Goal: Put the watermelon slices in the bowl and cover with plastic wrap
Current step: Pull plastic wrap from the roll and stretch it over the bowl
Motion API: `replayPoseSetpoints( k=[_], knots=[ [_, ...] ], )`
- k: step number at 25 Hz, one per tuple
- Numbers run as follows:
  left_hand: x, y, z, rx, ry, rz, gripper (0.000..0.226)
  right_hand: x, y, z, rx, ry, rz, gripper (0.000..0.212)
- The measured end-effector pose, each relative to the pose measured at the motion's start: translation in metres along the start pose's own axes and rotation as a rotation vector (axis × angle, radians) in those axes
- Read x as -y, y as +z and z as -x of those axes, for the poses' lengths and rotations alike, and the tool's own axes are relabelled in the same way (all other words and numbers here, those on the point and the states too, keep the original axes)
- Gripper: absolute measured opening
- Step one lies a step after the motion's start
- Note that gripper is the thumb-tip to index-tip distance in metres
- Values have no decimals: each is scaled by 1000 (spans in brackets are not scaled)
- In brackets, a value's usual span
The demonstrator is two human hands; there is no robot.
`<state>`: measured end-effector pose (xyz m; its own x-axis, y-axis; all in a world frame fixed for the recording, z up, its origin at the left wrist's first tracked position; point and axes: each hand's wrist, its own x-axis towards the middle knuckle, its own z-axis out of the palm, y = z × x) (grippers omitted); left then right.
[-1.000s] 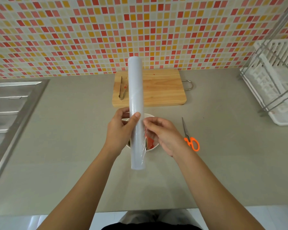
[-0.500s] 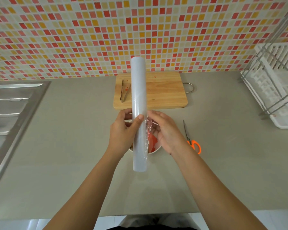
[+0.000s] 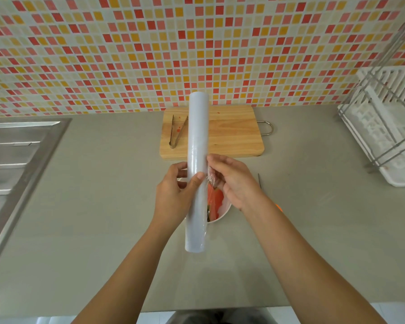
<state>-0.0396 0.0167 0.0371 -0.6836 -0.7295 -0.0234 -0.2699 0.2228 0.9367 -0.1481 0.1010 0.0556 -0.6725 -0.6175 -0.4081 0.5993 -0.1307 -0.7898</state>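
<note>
A long white roll of plastic wrap (image 3: pixel 197 146) stands nearly upright over the counter, with my left hand (image 3: pixel 173 195) wrapped around its middle. My right hand (image 3: pixel 234 181) pinches the loose edge of the film (image 3: pixel 211 177) just to the right of the roll. Under both hands sits a white bowl (image 3: pixel 223 212), mostly hidden, with red watermelon slices (image 3: pixel 215 197) showing inside it.
A wooden cutting board (image 3: pixel 232 136) with metal tongs (image 3: pixel 177 132) lies behind the bowl. Orange-handled scissors (image 3: pixel 259 181) lie right of the bowl, mostly hidden by my right arm. A steel sink (image 3: pixel 12 155) is at the left, a white dish rack (image 3: pixel 388 136) at the right.
My right hand has moved up the roll and closed its fingers on the film edge. The camera view has shifted downward a little.
</note>
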Motion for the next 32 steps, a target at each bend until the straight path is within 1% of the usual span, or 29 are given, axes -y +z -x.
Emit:
replayPoseSetpoints(
  k=[2, 3, 5, 7, 10, 13, 15, 16, 19, 20, 24, 28, 32],
  knots=[
    [-1, 0, 0, -2, -17, -13, 41, 3, 0, -2, 0, 41, -15, 11],
    [-2, -1, 0, 8, -20, -25, 42, 4, -1, -3, 7, 65, -50, 13],
    [0, -2, 0, 43, 9, -61, 31, 6, -2, -5, 19, 102, -118, 16],
    [2, -1, 2, 49, 7, -48, 31, 7, -1, -6, 25, 115, -146, 16],
    [3, 1, 6, 43, -43, 30, 32, 8, 2, -5, 12, 117, -93, 5],
    [0, 4, 9, 65, -28, 14, 38, 9, 2, -7, -37, 107, 10, 9],
    [-2, 5, 10, 73, -16, 20, 42, 9, 3, -9, -61, 92, -6, 5],
    [-2, 5, 10, 74, -8, 16, 39, 9, 4, -9, -64, 88, -55, 7],
    [1, 7, 12, 72, -5, -2, 13, 8, 7, -11, -33, 81, -182, 10],
    [2, 8, 13, 75, -24, -1, 13, 8, 8, -12, -24, 84, -169, 9],
    [5, 9, 15, 81, -72, -34, 21, 10, 10, -18, -85, 119, -59, 3],
    [5, 9, 16, 100, -120, -7, 42, 11, 14, -24, -106, 155, -200, 7],
    [3, 8, 18, 113, -136, 1, 45, 11, 16, -31, -148, 165, -94, 8]
  ],
)
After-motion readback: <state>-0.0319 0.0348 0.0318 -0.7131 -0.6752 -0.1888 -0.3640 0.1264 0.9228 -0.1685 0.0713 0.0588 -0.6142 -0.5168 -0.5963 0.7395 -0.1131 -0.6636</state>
